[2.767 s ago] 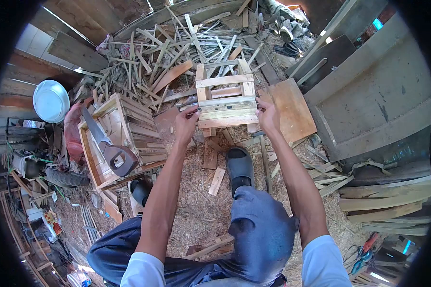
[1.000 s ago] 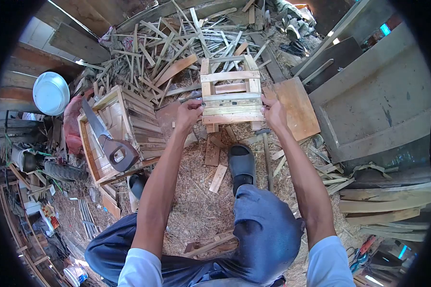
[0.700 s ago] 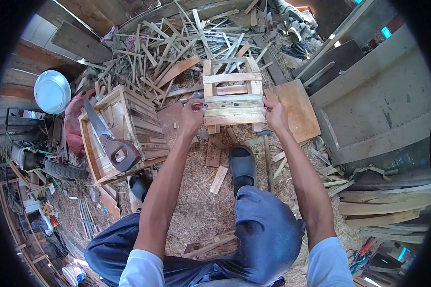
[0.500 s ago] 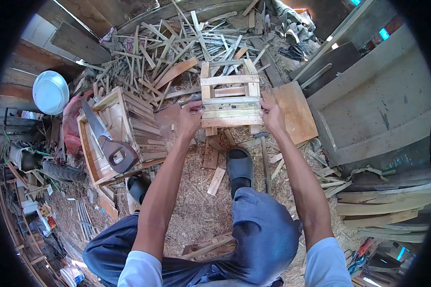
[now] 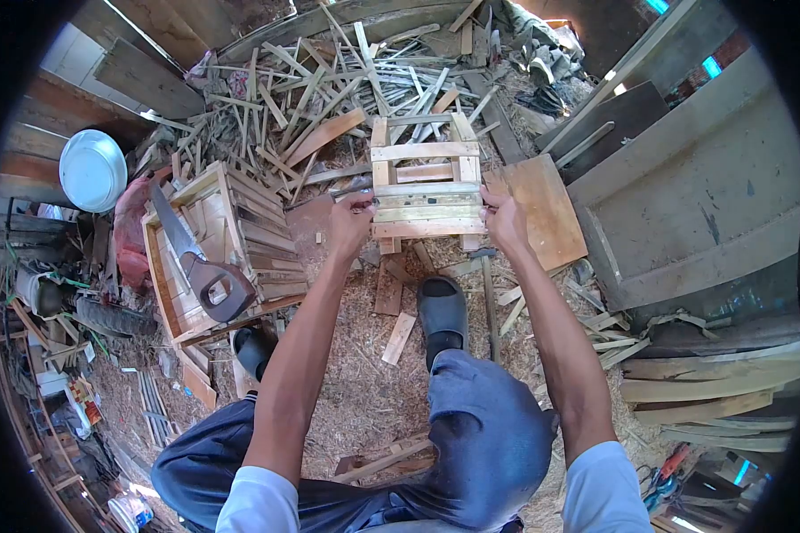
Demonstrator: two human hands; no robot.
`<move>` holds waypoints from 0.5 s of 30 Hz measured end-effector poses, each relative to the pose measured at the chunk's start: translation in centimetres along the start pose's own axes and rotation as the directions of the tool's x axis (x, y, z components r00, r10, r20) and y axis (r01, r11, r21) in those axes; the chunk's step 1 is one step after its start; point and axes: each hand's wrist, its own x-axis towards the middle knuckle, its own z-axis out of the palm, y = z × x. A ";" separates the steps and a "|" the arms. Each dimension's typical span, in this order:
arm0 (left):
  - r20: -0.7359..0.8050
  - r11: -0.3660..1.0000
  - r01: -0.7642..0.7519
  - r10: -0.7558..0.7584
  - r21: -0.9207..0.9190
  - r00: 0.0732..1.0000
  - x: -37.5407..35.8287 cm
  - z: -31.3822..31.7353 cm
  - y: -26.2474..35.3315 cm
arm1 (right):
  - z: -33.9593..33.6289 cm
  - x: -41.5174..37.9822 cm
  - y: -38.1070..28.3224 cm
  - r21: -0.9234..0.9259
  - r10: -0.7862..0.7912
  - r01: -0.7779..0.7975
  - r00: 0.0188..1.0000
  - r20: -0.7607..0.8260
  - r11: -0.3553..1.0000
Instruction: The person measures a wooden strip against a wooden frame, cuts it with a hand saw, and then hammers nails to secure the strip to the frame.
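Note:
A small slatted wooden frame (image 5: 427,213) stands in the upper middle, with several slats across its near part and gaps farther back. At its left edge, my left hand (image 5: 353,220) has its fingers closed on the end of the slats. The opposite edge is pinched by my right hand (image 5: 504,216). A flat wooden board (image 5: 547,213) lies just right of the frame, partly behind my right hand. Below the frame, a hammer (image 5: 490,298) lies with its handle toward my dark sandal (image 5: 443,311).
A handsaw (image 5: 212,280) rests on a slatted wooden crate (image 5: 262,233) at the left. Scrap sticks (image 5: 329,98) are heaped behind the frame. A metal basin (image 5: 93,171) is at the far left. Large panels (image 5: 702,195) and curved planks (image 5: 711,389) are on the right.
The whole view has shifted very slightly. Both hands keep their hold on the sides of the frame.

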 end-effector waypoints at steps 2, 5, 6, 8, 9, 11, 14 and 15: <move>0.000 1.000 -0.001 0.001 0.008 1.000 -0.1 0.0 0.0 | -0.2 -0.2 -0.5 -0.007 0.002 -0.002 1.000 -0.004 1.000; -0.003 1.000 -0.001 0.001 0.011 1.000 0.2 0.1 -0.3 | -0.4 -0.3 -0.8 0.004 0.016 -0.016 1.000 -0.003 1.000; -0.006 1.000 0.001 -0.001 0.007 1.000 0.3 0.1 -0.4 | -0.4 -0.3 -0.8 0.023 0.027 -0.027 1.000 0.003 0.999; -0.009 1.000 0.001 -0.001 0.007 1.000 0.4 0.1 -0.6 | -0.3 -0.5 -0.8 0.032 0.030 -0.030 1.000 -0.007 0.999; -0.012 1.000 0.003 -0.003 0.007 1.000 0.4 0.1 -0.6 | -0.2 -0.5 -0.7 0.042 0.033 -0.033 0.999 -0.015 0.999; -0.014 1.000 -0.013 0.013 0.006 1.000 0.3 0.1 -0.7 | 0.0 -0.4 -0.5 0.065 0.042 -0.040 0.999 -0.018 0.997; -0.028 1.000 -0.005 0.005 -0.018 1.000 -0.2 0.1 -0.1 | -0.4 -0.7 -1.2 0.090 0.060 -0.058 0.998 -0.012 0.994; -0.039 0.999 0.018 -0.019 -0.042 0.999 -0.2 0.1 -0.2 | -0.5 -0.8 -1.3 0.093 0.069 -0.069 0.998 -0.004 0.993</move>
